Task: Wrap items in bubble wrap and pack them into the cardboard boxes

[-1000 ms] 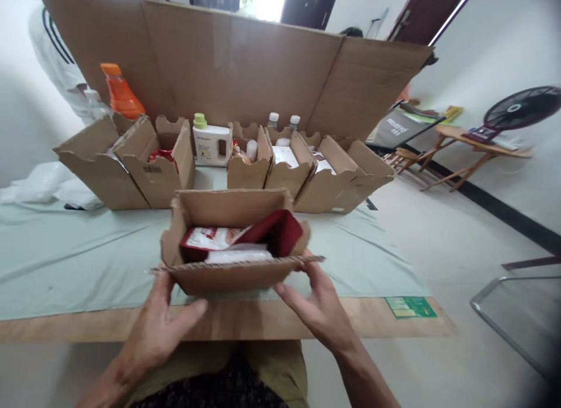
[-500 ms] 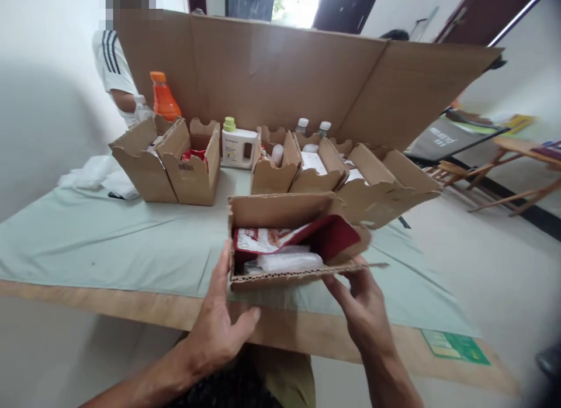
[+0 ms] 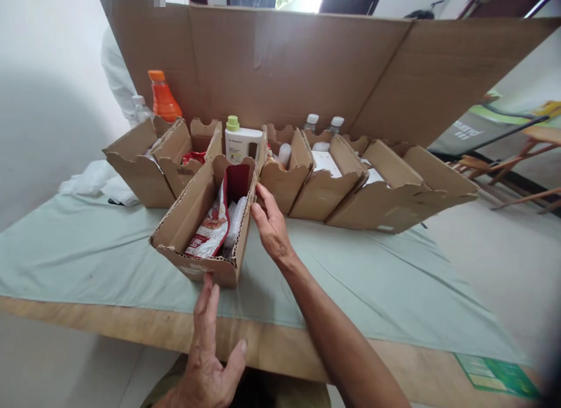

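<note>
Left hand [image 3: 213, 355] sits near, fingers [image 3: 205, 314] pointing far, thumb [image 3: 235, 361] kinda splayed; right hand [image 3: 272, 228] reaches farther, forearm [image 3: 335, 323] slanting in from near right.

ok so my count: at least six boxes [image 3: 188, 212], can't tell exactly since the ones off to the right overlap. One jug [image 3: 239, 146], one orange bottle [image 3: 165, 101], three clear bottles [image 3: 142, 111], one big panel [image 3: 298, 63], one cloth [image 3: 350, 273], one green sheet [image 3: 495, 373]. Also one pouch [image 3: 214, 227] in the nearest box, plus my two hands [image 3: 210, 349].
</note>
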`<state>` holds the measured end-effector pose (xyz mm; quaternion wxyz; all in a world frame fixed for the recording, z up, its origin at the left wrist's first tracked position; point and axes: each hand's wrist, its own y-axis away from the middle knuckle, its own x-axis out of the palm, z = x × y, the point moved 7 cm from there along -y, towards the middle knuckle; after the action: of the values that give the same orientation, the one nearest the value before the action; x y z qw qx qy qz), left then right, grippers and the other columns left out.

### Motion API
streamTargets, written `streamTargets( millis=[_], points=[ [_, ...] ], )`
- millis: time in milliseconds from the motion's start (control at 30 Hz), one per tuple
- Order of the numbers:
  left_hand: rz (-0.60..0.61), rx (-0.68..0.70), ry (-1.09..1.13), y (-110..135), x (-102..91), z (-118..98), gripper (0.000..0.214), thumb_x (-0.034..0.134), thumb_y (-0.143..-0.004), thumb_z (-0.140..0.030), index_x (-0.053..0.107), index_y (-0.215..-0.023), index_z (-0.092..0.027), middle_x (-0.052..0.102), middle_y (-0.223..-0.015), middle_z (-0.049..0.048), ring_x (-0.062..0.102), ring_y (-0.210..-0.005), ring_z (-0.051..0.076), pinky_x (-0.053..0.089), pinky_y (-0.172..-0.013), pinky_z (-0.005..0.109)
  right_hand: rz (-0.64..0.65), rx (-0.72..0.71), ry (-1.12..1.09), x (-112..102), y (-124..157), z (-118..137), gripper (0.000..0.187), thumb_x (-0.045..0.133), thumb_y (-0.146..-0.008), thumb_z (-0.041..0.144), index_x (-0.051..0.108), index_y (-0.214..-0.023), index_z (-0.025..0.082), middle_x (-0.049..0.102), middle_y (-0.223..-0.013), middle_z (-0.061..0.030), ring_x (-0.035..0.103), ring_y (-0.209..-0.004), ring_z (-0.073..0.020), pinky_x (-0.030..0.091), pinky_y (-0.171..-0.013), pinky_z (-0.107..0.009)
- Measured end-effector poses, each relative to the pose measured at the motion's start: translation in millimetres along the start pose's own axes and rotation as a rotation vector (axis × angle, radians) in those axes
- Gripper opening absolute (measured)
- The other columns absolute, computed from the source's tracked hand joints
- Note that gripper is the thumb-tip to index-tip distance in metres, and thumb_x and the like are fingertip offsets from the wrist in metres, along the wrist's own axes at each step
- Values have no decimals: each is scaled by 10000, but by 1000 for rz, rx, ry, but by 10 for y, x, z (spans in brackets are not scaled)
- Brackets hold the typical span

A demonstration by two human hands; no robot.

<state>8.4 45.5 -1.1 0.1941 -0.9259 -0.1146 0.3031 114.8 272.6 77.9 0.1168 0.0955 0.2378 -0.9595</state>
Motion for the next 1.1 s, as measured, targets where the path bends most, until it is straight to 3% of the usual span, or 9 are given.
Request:
streamTargets(
  millis=[100,300,433,567,733,900,1000,1100],
  points=[
    [-6,46,-63,-48,-36,5,926,588,-913,-122,96,-1679,-293,99,-1763,82,161,-1618,333,357,-1263,572,-64,-28,39,19,8,-24,703,394,-994,691,469,-1539,254,470,-1616,-92,403,-1516,-262,310,-1268,-475],
    [2,87,-120,-161,-56,-9,855,563,-930,-114,169,-1670,-285,195,-1743,80,253,-1596,308,406,-1246,507,-66,-83,7,5,-47,-207,727,324,-1004,717,448,-1558,262,450,-1635,-75,382,-1533,-240,273,-1289,-454],
    [-6,87,-95,-274,-8,-48,795,534,-947,-122,221,-1656,-298,225,-1733,84,257,-1594,306,381,-1253,517,-41,-21,1,7,16,-471,731,379,-980,723,491,-1522,245,492,-1605,-94,433,-1501,-267,299,-1272,-457],
    [62,90,-100,-508,59,-12,786,531,-955,-141,215,-1652,-318,251,-1723,103,288,-1581,321,389,-1234,544,-75,90,60,12,146,-700,666,379,-987,673,602,-1405,205,616,-1485,-122,553,-1395,-267,394,-1203,-419],
    [120,143,-124,-1174,111,246,796,581,-926,-185,246,-1638,-305,331,-1687,141,327,-1561,343,345,-1233,607,-174,187,96,-51,191,-876,552,330,-1026,567,680,-1244,201,719,-1307,-139,650,-1239,-275,479,-1093,-423],
    [280,47,-143,-1882,410,748,817,595,-878,-274,279,-1626,-186,489,-1581,200,458,-1476,348,412,-1175,590,-195,240,107,-77,174,-974,464,363,-1020,517,681,-1182,220,748,-1220,-121,688,-1142,-268,513,-1019,-418],
    [359,48,-206,-1984,585,894,722,637,-843,-349,478,-1521,-160,550,-1532,202,454,-1468,402,351,-1189,648,-174,256,120,-54,175,-999,438,372,-1010,508,685,-1124,223,761,-1153,-115,706,-1050,-264,533,-965,-417],
    [420,87,-236,-1801,628,857,612,625,-889,-412,570,-1453,-180,511,-1580,176,390,-1515,394,257,-1238,644,-139,270,137,-25,168,-1014,435,364,-1004,512,699,-992,233,773,-991,-90,715,-930,-255,547,-896,-400]
  ],
)
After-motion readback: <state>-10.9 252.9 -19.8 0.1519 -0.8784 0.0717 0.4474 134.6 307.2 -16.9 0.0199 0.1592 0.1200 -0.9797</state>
